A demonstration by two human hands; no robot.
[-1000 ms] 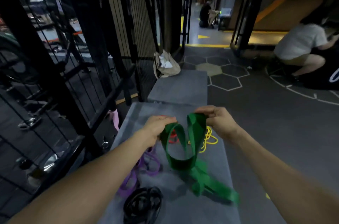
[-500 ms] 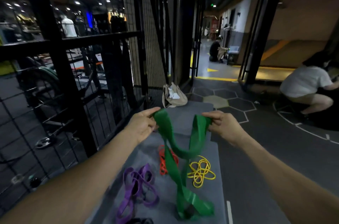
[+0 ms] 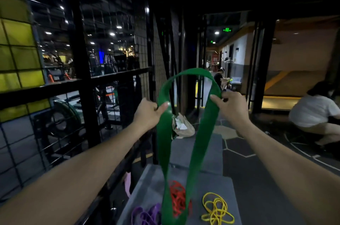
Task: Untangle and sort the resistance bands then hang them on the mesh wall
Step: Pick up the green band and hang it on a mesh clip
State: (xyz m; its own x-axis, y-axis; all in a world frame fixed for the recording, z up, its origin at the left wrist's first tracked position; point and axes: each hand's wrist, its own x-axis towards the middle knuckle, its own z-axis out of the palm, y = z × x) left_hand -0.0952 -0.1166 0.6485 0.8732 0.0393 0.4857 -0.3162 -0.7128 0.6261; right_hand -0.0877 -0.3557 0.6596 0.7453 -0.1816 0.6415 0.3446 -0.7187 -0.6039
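A wide green resistance band [image 3: 196, 149] hangs as one tall open loop between a person's two raised hands, its arch standing above the hands and its two flat sides dropping to the grey desk [image 3: 217, 184] below, where the lower end runs out of the bottom of the picture. The left hand [image 3: 149, 112] pinches the loop's left side, thumb laid across the face of the strap and the other fingers curled behind it. The right hand [image 3: 232, 107] grips the loop's right side at about the same height, its fingers [image 3: 214, 98] clamped on the strap's edge. The two hands are well apart, with the band's arch spanning the gap between them.

On the desk under the loop lie the other bands: a red band [image 3: 177, 199] bunched directly behind the hanging green strap, a thin yellow band [image 3: 217, 208] in a loose tangle to the right of it, and a purple band [image 3: 145, 215] at the lower left, partly cut off by the frame. A pale pink item [image 3: 127, 184], perhaps another band, hangs beside the desk's left edge; the dim light leaves it unclear. A beige bag [image 3: 184, 127] sits at the far end of the desk, seen through the loop. The black mesh wall [image 3: 55, 132] runs along the left. A person in a white shirt [image 3: 312, 112] crouches on the floor at the right.
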